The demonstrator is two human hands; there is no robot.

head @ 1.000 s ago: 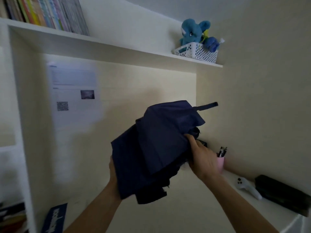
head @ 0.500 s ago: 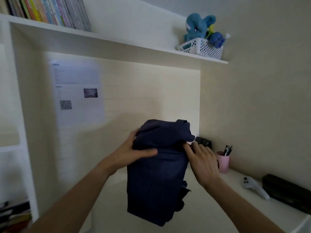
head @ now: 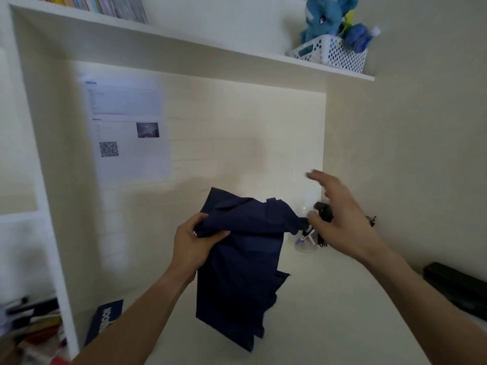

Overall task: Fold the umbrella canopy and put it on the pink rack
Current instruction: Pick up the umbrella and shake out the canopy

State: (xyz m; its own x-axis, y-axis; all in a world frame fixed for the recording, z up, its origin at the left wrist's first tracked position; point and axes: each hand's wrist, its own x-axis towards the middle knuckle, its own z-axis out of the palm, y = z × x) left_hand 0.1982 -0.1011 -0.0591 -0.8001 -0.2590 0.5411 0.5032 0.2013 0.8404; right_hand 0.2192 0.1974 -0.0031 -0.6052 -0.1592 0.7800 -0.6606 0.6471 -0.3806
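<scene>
The navy umbrella canopy [head: 242,272] hangs folded into a long flat bundle above the white desk [head: 329,312]. My left hand [head: 195,243] grips its upper left corner. My right hand [head: 342,222] is at the bundle's bunched upper right end, blurred, fingers spread and lifted, thumb close to the fabric tip. A small black part [head: 322,210] shows beside that thumb; I cannot tell whether it belongs to the umbrella. No pink rack is in view.
A black case [head: 458,285] lies on the desk at right. A small clear item [head: 305,241] stands behind the canopy. A blue box [head: 105,320] leans at the desk's left. Overhead, a shelf carries a white basket [head: 332,55] and blue plush toy [head: 326,14].
My left hand came from under the canopy to grip its top, and the bundle now hangs lower and flatter. My right hand has let go and spread its fingers.
</scene>
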